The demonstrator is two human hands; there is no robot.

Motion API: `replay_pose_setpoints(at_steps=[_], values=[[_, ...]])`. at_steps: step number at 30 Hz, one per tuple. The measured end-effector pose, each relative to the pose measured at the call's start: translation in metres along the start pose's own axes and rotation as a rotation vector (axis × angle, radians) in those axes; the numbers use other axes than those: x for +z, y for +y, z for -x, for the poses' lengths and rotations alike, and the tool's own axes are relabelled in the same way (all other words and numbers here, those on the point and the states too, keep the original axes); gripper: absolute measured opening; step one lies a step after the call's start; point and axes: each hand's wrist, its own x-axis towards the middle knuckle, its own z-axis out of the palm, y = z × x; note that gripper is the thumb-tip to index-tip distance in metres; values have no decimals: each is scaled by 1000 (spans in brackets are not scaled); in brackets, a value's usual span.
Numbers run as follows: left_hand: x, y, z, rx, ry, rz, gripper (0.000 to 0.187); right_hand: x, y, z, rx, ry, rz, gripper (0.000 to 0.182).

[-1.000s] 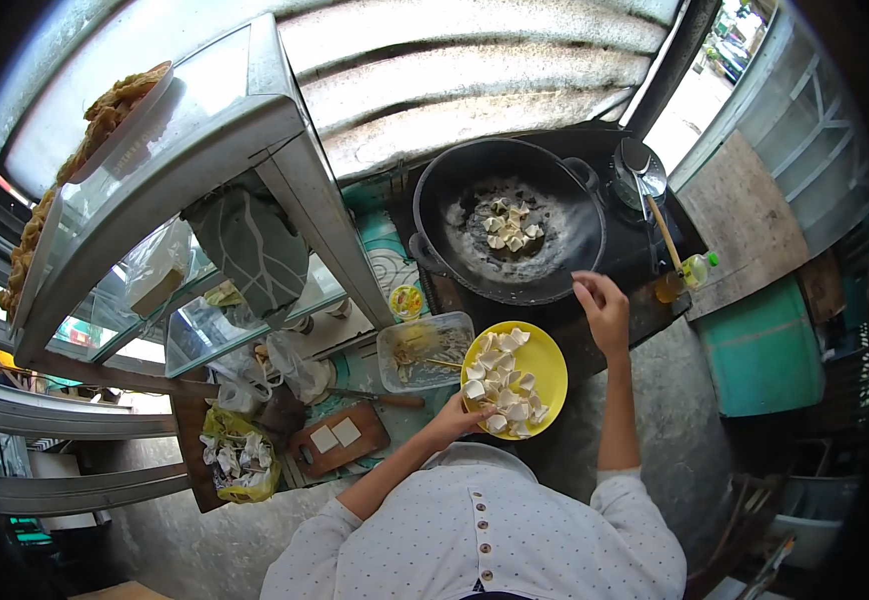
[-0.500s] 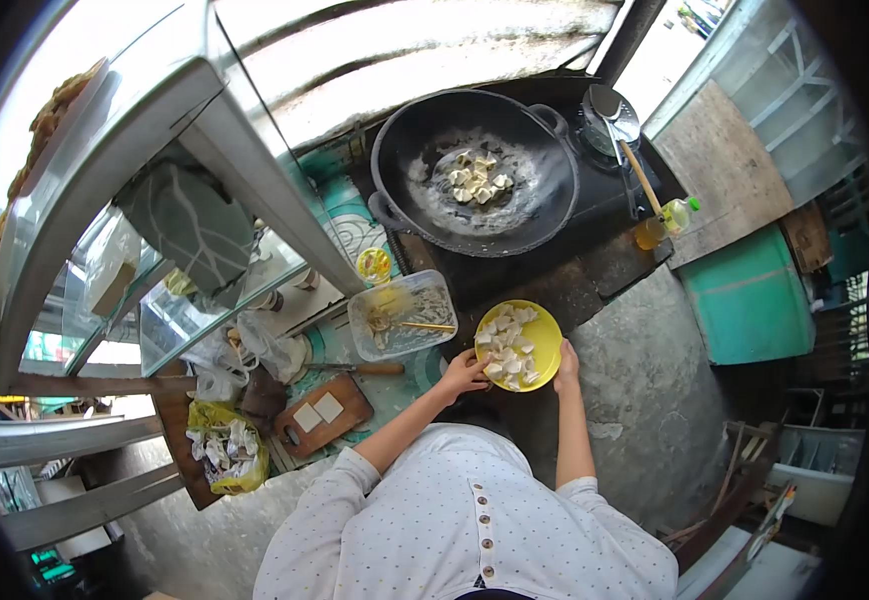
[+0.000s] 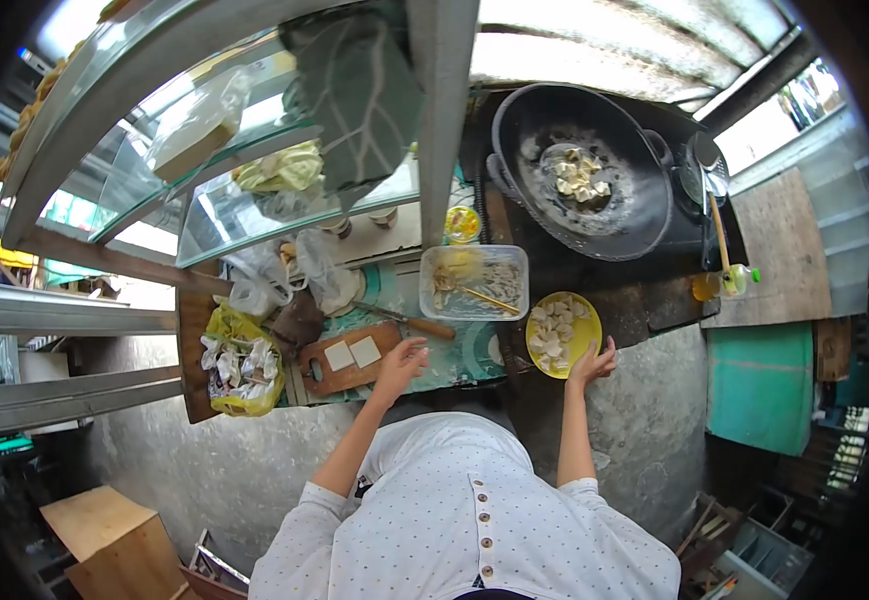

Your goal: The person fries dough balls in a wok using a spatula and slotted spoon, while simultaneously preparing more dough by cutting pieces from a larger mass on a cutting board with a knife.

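Observation:
My right hand (image 3: 592,364) grips the near right rim of a yellow plate (image 3: 588,335), its thumb over the edge. Cut white pieces (image 3: 553,328) lie on that plate, tilted slightly in my grasp. My left hand (image 3: 404,366) is empty with its fingers apart, just right of a wooden cutting board (image 3: 317,377). Two flat white squares (image 3: 352,353) rest on the board. Behind it lies a knife with a wooden handle (image 3: 432,328). A large black wok (image 3: 515,130) on the stove holds more of the cut pieces (image 3: 581,178).
A clear plastic tub (image 3: 425,285) with a yellow-handled utensil stands between counter and stove. A glass display case (image 3: 442,120) rises at the left. Ladles with a wooden handle (image 3: 720,230) and a bottle (image 3: 742,280) are at right. A yellow bag (image 3: 267,395) sits at the counter's left end.
My left hand has let go of the plate and moved left toward the cutting board. The right hand alone holds the plate. The view has turned left.

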Motion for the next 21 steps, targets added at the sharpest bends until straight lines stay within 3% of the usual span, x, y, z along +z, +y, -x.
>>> replay_pose_setpoints(at_steps=[1,2,3,4,6,8,10,11,13,15,21], values=[[-16,-3,6,-1,15,5,36,-4,-17,8,-308,66,-6,34],[-31,-6,11,137,165,-243,34,-7,-36,18,-314,55,-9,34],[-43,-7,16,272,311,-494,31,-16,-75,33,-477,-95,-97,33],[-52,-8,19,269,316,-491,31,-20,-109,45,-637,-243,-186,32],[-67,-7,23,267,429,-597,31,-14,-148,61,-908,-425,-67,23],[-65,0,16,265,409,-577,30,8,-179,71,-1043,-635,91,16],[-59,-1,-3,272,388,-557,30,52,-177,71,-1205,-691,388,7],[-55,-12,-22,379,344,-536,32,67,-180,70,-1205,-682,389,7],[-41,-2,-43,498,301,-515,33,88,-187,72,-1199,-849,901,13],[-23,19,-54,326,190,-483,35,97,-185,72,-1206,-831,883,12],[-5,1,-103,333,231,-529,37,105,-164,68,-1254,-811,786,11]])
